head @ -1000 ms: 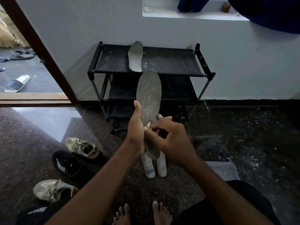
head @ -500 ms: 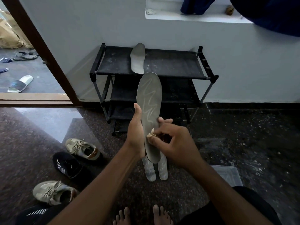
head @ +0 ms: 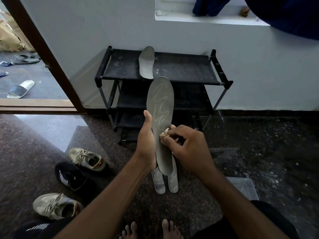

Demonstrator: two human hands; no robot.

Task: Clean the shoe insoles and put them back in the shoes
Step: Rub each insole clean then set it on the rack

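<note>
Your bare feet (head: pixel 131 230) show at the bottom edge. On the floor to your left, a beige sneaker (head: pixel 55 206), a black shoe (head: pixel 70 176) and a second sneaker (head: pixel 86 158) lie in a line running away from you. A clear box (head: pixel 245 187) sits on the floor to your right, partly behind your forearm. Just ahead of your feet, two pale insoles (head: pixel 159 183) lie side by side on the floor, their far ends hidden behind your hands.

Above them, your left hand (head: pixel 146 144) grips a grey insole (head: pixel 161 109) by its left edge, thumb straight up along it, and holds it upright with the toe end up. Your right hand (head: pixel 188 147) pinches a small pale wad (head: pixel 164 134) in its fingertips and presses it against the insole's right side, about halfway up. Pale wavy streaks mark the insole's upper half.

Beyond, a black rack (head: pixel 181 71) stands against the wall, with a third insole (head: pixel 146 62) lying on its top shelf. Far left, a doorway (head: pixel 39 49) opens onto a floor with a white slide (head: pixel 20 88).
</note>
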